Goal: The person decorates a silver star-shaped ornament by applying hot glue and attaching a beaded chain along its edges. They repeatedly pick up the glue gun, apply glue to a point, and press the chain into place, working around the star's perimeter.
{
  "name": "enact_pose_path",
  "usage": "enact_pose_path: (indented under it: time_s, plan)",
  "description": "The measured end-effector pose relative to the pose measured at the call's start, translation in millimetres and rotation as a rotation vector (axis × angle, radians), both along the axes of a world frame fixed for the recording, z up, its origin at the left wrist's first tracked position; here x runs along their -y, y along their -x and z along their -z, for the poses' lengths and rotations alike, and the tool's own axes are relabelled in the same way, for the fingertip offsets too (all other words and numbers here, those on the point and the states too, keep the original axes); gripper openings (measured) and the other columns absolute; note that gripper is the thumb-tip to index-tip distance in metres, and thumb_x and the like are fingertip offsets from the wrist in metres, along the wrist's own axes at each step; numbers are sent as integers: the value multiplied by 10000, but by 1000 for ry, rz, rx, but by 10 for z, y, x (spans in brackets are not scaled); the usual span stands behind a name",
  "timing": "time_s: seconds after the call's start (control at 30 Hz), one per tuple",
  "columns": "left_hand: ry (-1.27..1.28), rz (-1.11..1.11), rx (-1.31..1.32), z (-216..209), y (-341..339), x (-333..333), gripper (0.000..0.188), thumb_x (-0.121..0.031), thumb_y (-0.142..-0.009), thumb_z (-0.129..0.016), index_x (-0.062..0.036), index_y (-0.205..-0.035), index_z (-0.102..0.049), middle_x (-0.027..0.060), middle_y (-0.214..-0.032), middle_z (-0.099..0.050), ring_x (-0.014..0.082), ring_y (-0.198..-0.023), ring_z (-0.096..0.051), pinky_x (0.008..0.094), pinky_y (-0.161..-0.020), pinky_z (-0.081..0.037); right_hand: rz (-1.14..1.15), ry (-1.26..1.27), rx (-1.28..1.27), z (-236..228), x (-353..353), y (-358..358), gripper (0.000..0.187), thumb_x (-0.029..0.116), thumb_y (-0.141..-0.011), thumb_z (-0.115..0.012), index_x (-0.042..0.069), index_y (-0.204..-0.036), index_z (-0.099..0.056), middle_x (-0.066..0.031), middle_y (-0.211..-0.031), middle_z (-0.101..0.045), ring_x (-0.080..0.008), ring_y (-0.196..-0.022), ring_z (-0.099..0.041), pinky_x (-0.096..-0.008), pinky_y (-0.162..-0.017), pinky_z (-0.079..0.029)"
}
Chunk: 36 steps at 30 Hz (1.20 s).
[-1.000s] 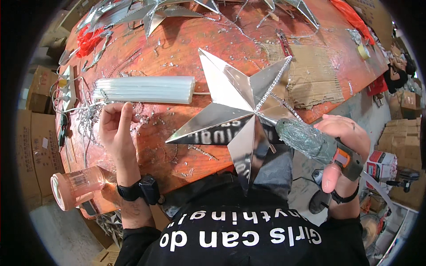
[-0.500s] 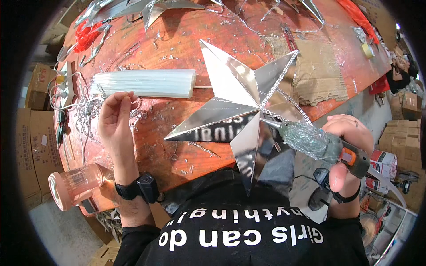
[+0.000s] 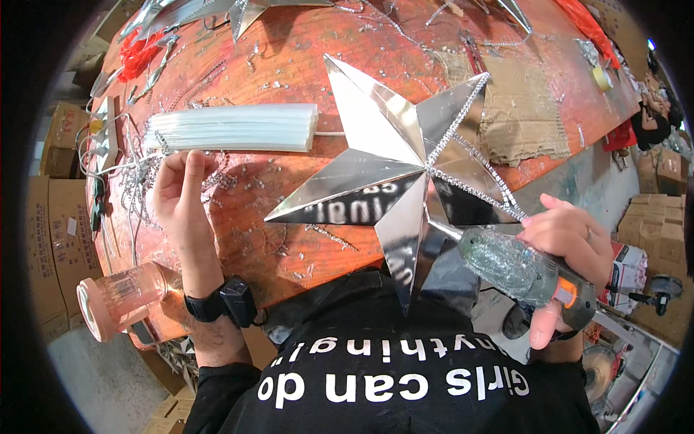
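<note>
The right hand (image 3: 571, 242) grips the glue gun (image 3: 510, 266); the silver star (image 3: 405, 170) overhangs the near edge of the worktop (image 3: 282, 65). The left hand's (image 3: 183, 186) fingers are curled; whether they hold anything cannot be told. For neat bonding, glue should be thin, with silver trim (image 3: 470, 186) centred along each ridge.

A smooth, mirror-glossy, metallic-looking star (image 3: 383, 116) gleams before you, rough glittering tinsel (image 3: 455, 121) on its ridges; shiny crinkled plastic film (image 3: 499, 259) wraps your glue gun (image 3: 531, 275), matt cloth your shirt (image 3: 390, 362); the cardboard (image 3: 524, 119) shows dull, rough paper.
</note>
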<state>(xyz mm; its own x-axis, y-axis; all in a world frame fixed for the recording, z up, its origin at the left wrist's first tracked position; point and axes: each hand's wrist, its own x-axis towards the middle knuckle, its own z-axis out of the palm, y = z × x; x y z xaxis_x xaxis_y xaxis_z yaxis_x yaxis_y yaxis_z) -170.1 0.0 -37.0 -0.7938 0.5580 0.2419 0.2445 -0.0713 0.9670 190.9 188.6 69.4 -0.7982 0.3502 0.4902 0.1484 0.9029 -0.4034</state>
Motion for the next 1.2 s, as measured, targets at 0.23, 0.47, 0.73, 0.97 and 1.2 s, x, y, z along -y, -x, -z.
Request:
enact_pose_path:
  time_s: [0.23,0.47,0.73,0.97,1.2]
  plan:
    - [5,-24,-36,-5,-26,-26,118,-135,-977,-564,-27,-945,-602,22,-870,-612,93,-813,-568,243,-796,-458,-24,31,59,-25,7,17,952,957,-448,-430,42,-691,-535,-55,-648,-583,-249,-630,-620,-481,-833,-515]
    - [-16,-36,-66,-13,-37,-52,116,-124,-975,-566,-15,-999,-597,27,-932,-608,97,-871,-552,241,-834,-436,-3,54,77,-4,44,-5,923,958,-482,-430,55,-660,-506,-43,-616,-549,-229,-589,-586,-464,-809,-514]
    - [-8,-74,-85,25,1,-36,119,-116,-965,-584,-13,-1024,-597,26,-950,-606,99,-889,-546,242,-843,-430,-102,55,78,49,89,-67,903,943,-522,-453,56,-673,-538,-42,-616,-570,-237,-609,-600,-454,-789,-521]
    - [-1,-38,-85,23,6,-29,114,-110,-954,-601,-13,-1011,-614,5,-935,-600,83,-884,-539,227,-831,-426,-176,74,79,58,161,-164,901,931,-543,-469,47,-694,-555,-55,-648,-597,-255,-644,-626,-447,-768,-529]
    - [-33,-39,-64,21,-6,-40,114,-107,-948,-610,-11,-1006,-633,4,-916,-612,72,-858,-542,211,-807,-428,-108,81,98,104,249,-185,886,929,-498,-493,59,-664,-532,-38,-640,-569,-243,-618,-598,-419,-768,-513]
